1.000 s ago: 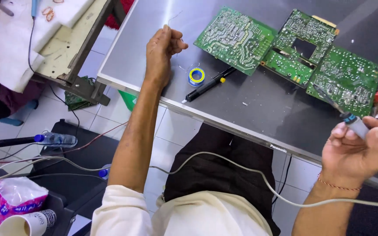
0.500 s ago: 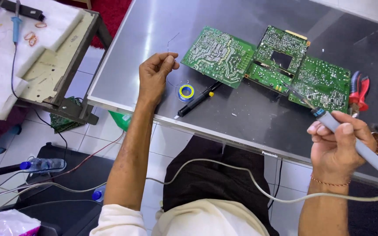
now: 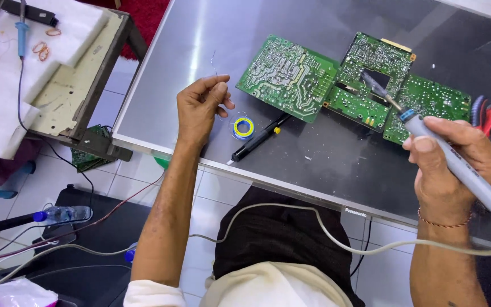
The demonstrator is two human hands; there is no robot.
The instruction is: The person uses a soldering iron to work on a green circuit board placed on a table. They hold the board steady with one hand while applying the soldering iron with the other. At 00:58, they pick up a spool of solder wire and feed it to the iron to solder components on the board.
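While the left hand [image 3: 200, 111] pinches solder wire [image 3: 216, 68] near the desk's front edge, the right hand [image 3: 456, 165] grips an iron [image 3: 456, 165] (tip over the boards [image 3: 370, 79]), ready for joining.

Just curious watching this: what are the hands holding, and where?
Right hand holds a soldering iron by its grey handle; left hand pinches thin solder wire.

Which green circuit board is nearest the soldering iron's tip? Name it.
The middle board, the one with a rectangular cut-out: the soldering iron in the right hand points at it, its tip over the cut-out.
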